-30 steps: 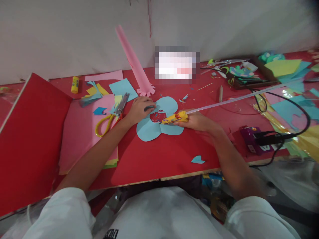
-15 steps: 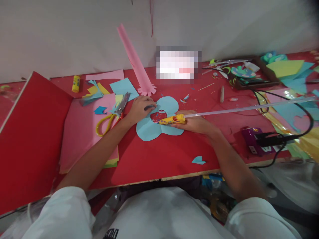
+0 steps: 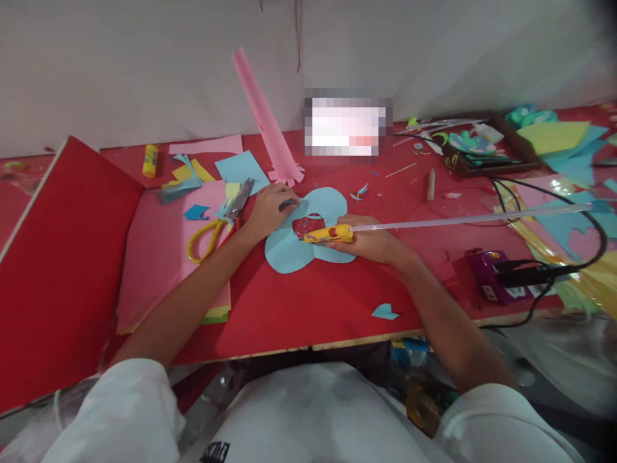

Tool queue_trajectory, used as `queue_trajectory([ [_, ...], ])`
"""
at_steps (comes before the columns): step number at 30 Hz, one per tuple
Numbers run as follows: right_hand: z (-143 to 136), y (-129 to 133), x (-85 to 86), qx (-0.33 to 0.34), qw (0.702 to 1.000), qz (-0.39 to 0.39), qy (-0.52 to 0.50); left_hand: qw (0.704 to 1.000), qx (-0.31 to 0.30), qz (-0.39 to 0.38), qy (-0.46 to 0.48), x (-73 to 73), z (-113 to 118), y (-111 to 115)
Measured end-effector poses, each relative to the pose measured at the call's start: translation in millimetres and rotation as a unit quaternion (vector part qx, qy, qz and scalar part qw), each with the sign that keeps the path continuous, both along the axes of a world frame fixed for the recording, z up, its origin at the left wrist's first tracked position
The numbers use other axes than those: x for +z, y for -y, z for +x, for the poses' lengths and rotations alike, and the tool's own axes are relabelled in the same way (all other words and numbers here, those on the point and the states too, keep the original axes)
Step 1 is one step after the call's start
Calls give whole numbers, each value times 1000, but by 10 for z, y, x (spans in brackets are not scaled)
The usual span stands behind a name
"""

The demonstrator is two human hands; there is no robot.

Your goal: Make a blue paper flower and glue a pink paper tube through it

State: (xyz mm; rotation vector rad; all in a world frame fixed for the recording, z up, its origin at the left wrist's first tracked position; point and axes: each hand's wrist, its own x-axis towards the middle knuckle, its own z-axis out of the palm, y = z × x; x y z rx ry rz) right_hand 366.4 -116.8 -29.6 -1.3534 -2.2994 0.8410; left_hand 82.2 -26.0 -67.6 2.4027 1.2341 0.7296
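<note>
A light blue paper flower [image 3: 289, 252] with rounded petals and a hole in its middle lies on the red tabletop [image 3: 289, 308]. My left hand [image 3: 270, 209] is closed at its upper left petal, fingertips together on the paper; a small dark patch between the fingers is unclear. My right hand [image 3: 373, 239] is wrapped around a yellow hot glue gun [image 3: 332, 233], its nozzle pointing left over the lower edge of the hole. From the back of the gun a long clear glue stick [image 3: 434, 223] sticks out to the right. The fingers beneath the gun are partly hidden.
Yellow-handled scissors [image 3: 207, 241] lie on pink paper [image 3: 164, 257] at left, near a glue stick tube [image 3: 150, 161]. Behind the flower stands a pink paper tube [image 3: 267, 122]. Right are a purple box [image 3: 491, 276], a black cable [image 3: 598, 225] and a brown tray [image 3: 525, 145].
My right hand and the glue gun have shifted slightly left along the flower's hole, and the far end of the glue stick has dropped. My left hand stays at the petal.
</note>
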Motion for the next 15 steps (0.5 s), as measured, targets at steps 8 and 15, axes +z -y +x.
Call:
queue_trajectory([
  [8, -73, 7, -5, 13, 999, 32, 18, 1000, 0, -8, -1, 19, 9, 13],
  [15, -144, 14, -28, 0, 999, 35, 35, 1000, -2, -3, 8, 4, 7, 11],
])
